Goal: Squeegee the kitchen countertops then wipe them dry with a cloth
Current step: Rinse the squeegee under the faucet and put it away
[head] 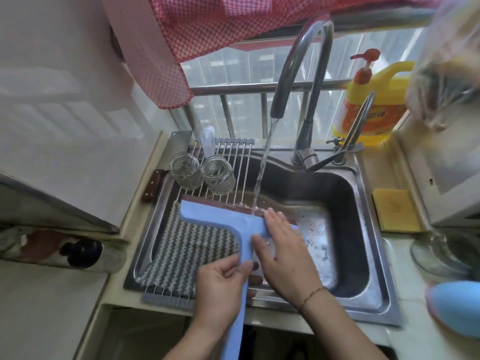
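A light blue squeegee [220, 219] with a dark rubber blade is held over the steel sink [374, 255]. My left hand [220, 287] grips its long handle near the front rim. My right hand [280, 250] lies flat on the right part of the squeegee head, fingers straight, by the blade. Water runs from the curved tap [298, 74] onto the blade just beside my right fingertips. A grey zigzag-patterned cloth [179, 253] lies on the roll-up rack [233, 157] over the sink's left half, partly under the squeegee.
Two glass jars [202, 172] stand on the rack at the back. A cleaver [161, 175] lies at the sink's left edge. A yellow detergent bottle [371, 105] stands at the back right. A yellow sponge [394, 209] and a blue object [457, 307] sit on the right counter.
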Demonstrator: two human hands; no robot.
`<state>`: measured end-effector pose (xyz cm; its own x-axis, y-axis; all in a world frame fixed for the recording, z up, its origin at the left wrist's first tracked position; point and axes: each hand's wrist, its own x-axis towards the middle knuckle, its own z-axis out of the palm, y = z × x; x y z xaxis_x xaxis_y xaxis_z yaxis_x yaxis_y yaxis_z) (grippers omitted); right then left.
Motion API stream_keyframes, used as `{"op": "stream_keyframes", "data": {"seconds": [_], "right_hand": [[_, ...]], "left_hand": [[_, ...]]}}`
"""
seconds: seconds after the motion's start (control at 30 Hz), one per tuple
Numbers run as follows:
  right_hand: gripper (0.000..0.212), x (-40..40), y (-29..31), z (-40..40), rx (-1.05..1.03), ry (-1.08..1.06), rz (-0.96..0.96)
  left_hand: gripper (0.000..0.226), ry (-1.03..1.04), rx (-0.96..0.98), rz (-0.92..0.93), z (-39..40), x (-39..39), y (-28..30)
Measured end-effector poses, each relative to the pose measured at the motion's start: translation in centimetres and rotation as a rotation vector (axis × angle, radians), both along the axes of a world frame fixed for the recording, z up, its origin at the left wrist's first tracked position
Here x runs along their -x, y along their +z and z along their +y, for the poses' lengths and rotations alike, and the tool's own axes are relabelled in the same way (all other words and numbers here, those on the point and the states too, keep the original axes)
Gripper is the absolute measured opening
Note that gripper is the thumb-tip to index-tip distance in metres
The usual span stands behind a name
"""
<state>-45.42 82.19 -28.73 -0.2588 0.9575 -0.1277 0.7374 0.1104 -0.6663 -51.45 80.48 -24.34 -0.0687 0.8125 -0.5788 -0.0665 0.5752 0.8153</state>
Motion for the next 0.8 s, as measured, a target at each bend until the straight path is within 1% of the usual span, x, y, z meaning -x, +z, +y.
{"op": "stream_keyframes", "data": {"seconds": [0.03,0.07,0.1,0.17,0.2,0.27,0.33,0.4,0.47,0.5,0.53,0.57,0.6,0.63,0.67,0.7,0.73,0.77,0.8], "right_hand": [[0.097,-0.8,-0.7,-0.1,0.011,-0.013,-0.009],[0.094,-1.4,-1.2,-0.2,0.022,-0.024,-0.021],[0.085,-1.9,-1.6,-0.2,0.038,-0.044,-0.024],[0.063,-2.8,-2.2,-0.2,0.079,-0.098,0.009],[0.057,-3.0,-2.2,-0.2,0.094,-0.126,0.024],[0.055,-2.8,-1.8,-0.3,0.109,-0.153,0.025],[0.055,-2.1,-0.8,-0.9,0.080,-0.234,0.109],[0.057,-0.9,1.0,-1.9,0.096,-0.321,0.286],[0.066,-0.2,3.0,-2.7,0.299,-0.339,0.589],[0.063,0.0,3.4,-3.1,0.395,-0.318,0.729],[0.048,0.0,3.3,-3.3,0.417,-0.294,0.781],[0.028,-0.1,2.9,-3.5,0.375,-0.303,0.735],[0.013,-0.1,2.4,-3.6,0.345,-0.360,0.699],[0.010,-0.1,1.6,-3.6,0.348,-0.442,0.700],[0.008,-0.1,0.8,-3.7,0.418,-0.515,0.758],[0.008,-0.1,0.0,-3.8,0.530,-0.570,0.844],[0.011,-0.1,-0.6,-3.8,0.644,-0.617,0.922],[0.014,-0.1,-1.1,-3.9,0.715,-0.656,0.992],[0.016,-0.2,-1.6,-3.8,0.748,-0.685,1.037]], "left_hand": [[0.014,0.067,0.031,0.018,-2.0,3.9,0.9],[0.013,0.191,0.033,0.061,-3.6,5.0,0.2],[0.013,0.245,-0.002,0.078,-4.0,5.8,-0.1],[0.012,0.218,-0.044,0.115,-4.6,6.8,-0.6],[0.011,0.203,-0.062,0.109,-4.5,6.4,-0.9],[0.009,0.204,-0.046,0.122,-4.6,6.2,-1.3],[0.009,0.184,-0.068,0.178,-4.9,7.0,-1.7],[0.015,0.118,-0.147,0.269,-5.1,7.1,-1.6],[0.021,-0.040,-0.236,0.431,-5.7,7.1,-1.8],[0.018,-0.121,-0.312,0.540,-6.0,7.1,-1.8],[0.014,-0.193,-0.407,0.651,-6.2,7.1,-1.9],[0.014,-0.262,-0.481,0.743,-6.3,7.1,-2.1],[0.020,-0.327,-0.514,0.786,-6.5,7.0,-2.3],[0.031,-0.401,-0.512,0.815,-6.6,6.9,-2.5],[0.044,-0.481,-0.483,0.830,-6.7,6.9,-2.6],[0.052,-0.534,-0.408,0.847,-6.7,7.0,-2.5],[0.055,-0.592,-0.308,0.862,-6.8,7.3,-2.0],[0.051,-0.650,-0.186,0.853,-7.0,7.9,-1.6],[0.042,-0.700,-0.075,0.789,-6.9,8.6,-1.3]]}}
